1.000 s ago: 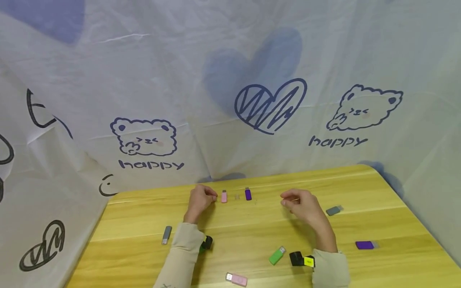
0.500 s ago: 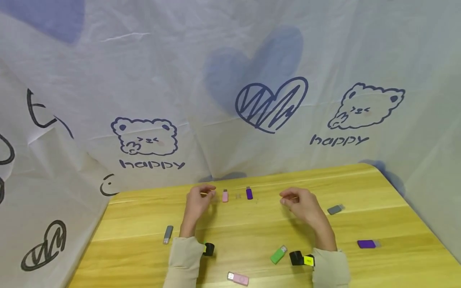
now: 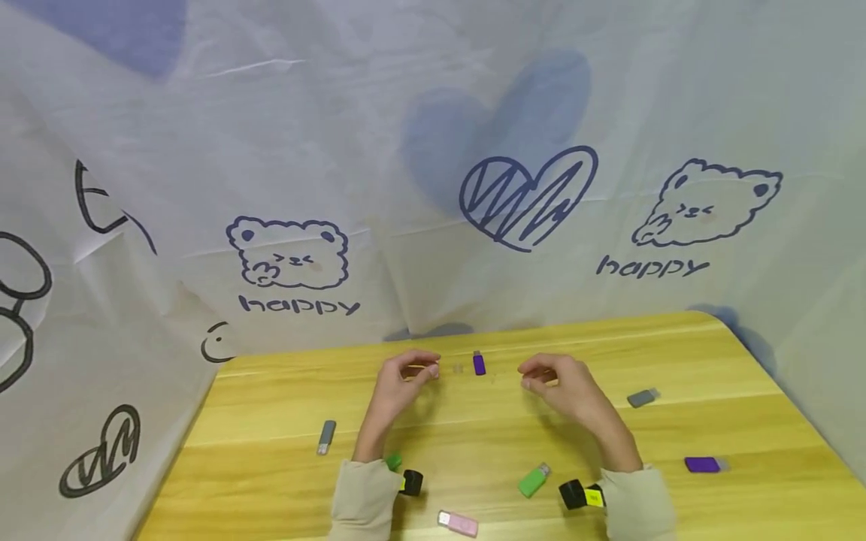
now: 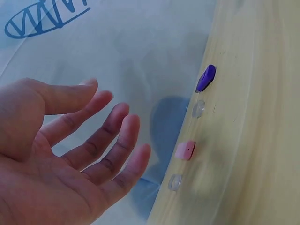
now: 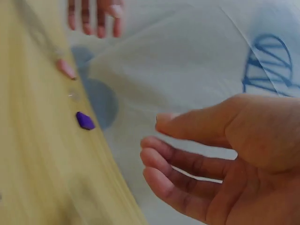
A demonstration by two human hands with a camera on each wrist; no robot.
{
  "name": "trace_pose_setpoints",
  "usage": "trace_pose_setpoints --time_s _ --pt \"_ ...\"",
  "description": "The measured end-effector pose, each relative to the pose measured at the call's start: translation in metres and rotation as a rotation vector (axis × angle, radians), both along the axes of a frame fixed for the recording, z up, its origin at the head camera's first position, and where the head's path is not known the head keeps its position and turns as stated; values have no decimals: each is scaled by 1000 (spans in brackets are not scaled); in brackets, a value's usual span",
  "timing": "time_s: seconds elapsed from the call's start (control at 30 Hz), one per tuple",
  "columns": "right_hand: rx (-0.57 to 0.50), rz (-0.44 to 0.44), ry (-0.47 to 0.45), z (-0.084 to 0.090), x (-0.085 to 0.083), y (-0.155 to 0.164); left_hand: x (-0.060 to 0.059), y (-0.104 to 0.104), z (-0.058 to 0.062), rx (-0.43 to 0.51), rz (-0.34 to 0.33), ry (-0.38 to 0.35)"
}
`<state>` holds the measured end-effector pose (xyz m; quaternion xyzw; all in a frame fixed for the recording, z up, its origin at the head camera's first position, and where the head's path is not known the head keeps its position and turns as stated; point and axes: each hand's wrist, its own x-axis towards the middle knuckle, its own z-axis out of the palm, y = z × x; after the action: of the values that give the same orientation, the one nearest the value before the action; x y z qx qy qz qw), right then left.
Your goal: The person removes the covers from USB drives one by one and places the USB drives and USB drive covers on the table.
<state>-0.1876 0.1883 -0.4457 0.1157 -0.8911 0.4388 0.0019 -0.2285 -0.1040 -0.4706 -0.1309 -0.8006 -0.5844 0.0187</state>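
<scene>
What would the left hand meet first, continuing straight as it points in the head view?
Probably the small clear plastic-looking piece, before the purple oblong USB stick, though the left hand might pass above both.

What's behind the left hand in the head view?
The left hand hides a pink USB stick; the left wrist view shows it on the table between two clear pieces. Whatever else it covers can't be seen.

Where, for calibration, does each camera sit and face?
Head: worn there, facing forward-down over yellow wood-grain table; left hand, right hand, beige sleeves show.
Left wrist: worn there, facing table edge; left hand shows.
Right wrist: worn there, facing that edge; right hand, left fingers show.
Wrist views share a purple oblong plastic USB stick.
</scene>
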Motion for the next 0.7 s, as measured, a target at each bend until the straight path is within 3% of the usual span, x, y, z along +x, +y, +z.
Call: trace_pose_setpoints --time_s 0.27,0.53,0.7 --pt "93 279 73 3 2 -1 3 7 -1 8 -33 -14" --pt "244 513 48 -3 15 -6 1 7 -3 -38 -66 1" --pt "301 614 -43 -6 26 -12 2 8 -4 -42 -100 7"
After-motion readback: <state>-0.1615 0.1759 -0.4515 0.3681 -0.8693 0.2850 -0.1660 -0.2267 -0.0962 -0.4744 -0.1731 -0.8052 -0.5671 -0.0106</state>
